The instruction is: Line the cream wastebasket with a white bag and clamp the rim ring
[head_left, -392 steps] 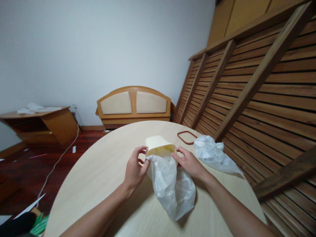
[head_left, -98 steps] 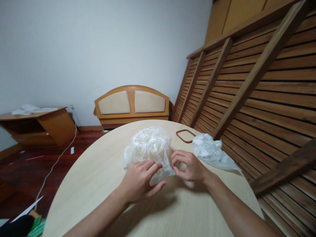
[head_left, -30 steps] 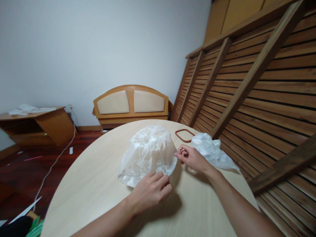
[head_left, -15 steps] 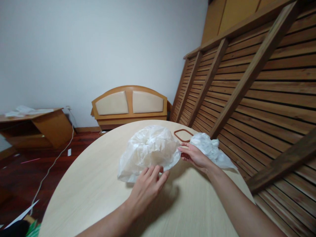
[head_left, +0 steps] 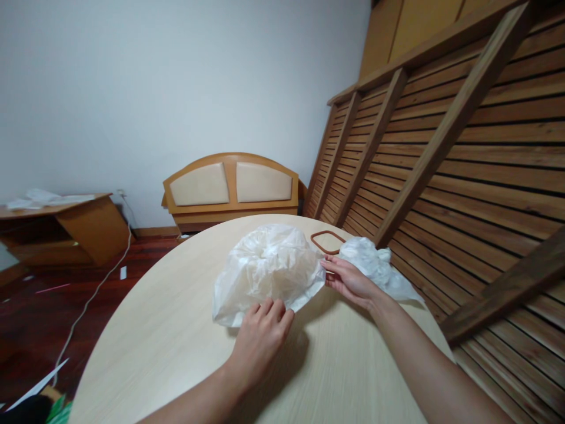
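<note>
A crumpled, translucent white plastic bag (head_left: 273,259) stands puffed up on the round pale table (head_left: 176,330). My right hand (head_left: 348,280) pinches the bag's right edge between thumb and fingers. At the bag's lower front edge is my left hand (head_left: 265,327), its fingers curled in and closed against the plastic; the fingertips are partly hidden. A second crumpled white bag (head_left: 368,262) lies beyond my right hand. Behind it, a brown rounded-corner frame (head_left: 327,250) rests near the table's far right edge.
Slatted wooden panels (head_left: 441,171) lean along the right side, close to the table. A wooden headboard (head_left: 232,188) stands against the far wall. On the left are a low desk (head_left: 92,227) with white sheets on it and a cable (head_left: 95,294) across the floor.
My left hand's fingers have closed at the bag's front edge. The bag's right edge is spread slightly further to the right, still in my right hand's pinch.
</note>
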Tool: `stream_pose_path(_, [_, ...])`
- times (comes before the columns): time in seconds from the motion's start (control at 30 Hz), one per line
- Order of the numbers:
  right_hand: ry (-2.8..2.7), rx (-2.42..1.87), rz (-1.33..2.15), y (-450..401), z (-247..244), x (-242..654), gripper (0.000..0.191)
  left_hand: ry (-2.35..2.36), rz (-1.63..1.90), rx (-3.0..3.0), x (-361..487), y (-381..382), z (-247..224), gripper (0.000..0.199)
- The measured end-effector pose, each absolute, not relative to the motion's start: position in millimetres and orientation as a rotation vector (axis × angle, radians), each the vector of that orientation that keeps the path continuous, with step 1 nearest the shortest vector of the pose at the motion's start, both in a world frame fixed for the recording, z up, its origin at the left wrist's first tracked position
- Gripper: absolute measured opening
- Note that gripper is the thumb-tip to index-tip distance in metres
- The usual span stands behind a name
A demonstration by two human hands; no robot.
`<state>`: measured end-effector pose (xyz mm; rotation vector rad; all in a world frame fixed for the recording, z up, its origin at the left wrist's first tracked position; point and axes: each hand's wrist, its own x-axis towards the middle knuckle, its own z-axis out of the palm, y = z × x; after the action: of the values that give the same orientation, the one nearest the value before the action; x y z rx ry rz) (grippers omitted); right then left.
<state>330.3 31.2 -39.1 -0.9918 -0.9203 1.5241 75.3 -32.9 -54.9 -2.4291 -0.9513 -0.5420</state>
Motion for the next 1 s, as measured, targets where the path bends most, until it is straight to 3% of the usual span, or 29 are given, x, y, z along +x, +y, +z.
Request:
stream_pose_path(0.5, [-0.895, -0.957, 1.56, 32, -48, 324, 0.027, -0.859, -0.251, -2.776, 90, -54, -57, 0.005])
stream_pose_path(0.57, [-0.908, -0.951, 1.558, 34, -50, 324, 0.03, -0.812, -0.365, -2.769, 89, -52, -59, 0.002])
stream_pose_path(0.7, [-1.023, -0.975, 1.513, 36, -52, 324, 0.032, -0.576, -0.823, -2.634, 78, -44, -47, 0.013])
stream_pose_path(0.77, [-1.086, -1.001, 1.461, 38, -53, 324, 0.026, -0.57, -1.034, -2.52, 66, -37, -33, 0.005])
stream_pose_path(0.9, [-1.167, -1.119, 1.333, 41, -59, 326, 0.022, -0.824, -1.311, -2.286, 38, -10, -10, 0.032])
stream_pose_path(1.0, [-1.247, -1.289, 1.212, 43, -67, 329, 0.033, -0.993, -1.31, -2.306, 22, 14, -10, 0.04])
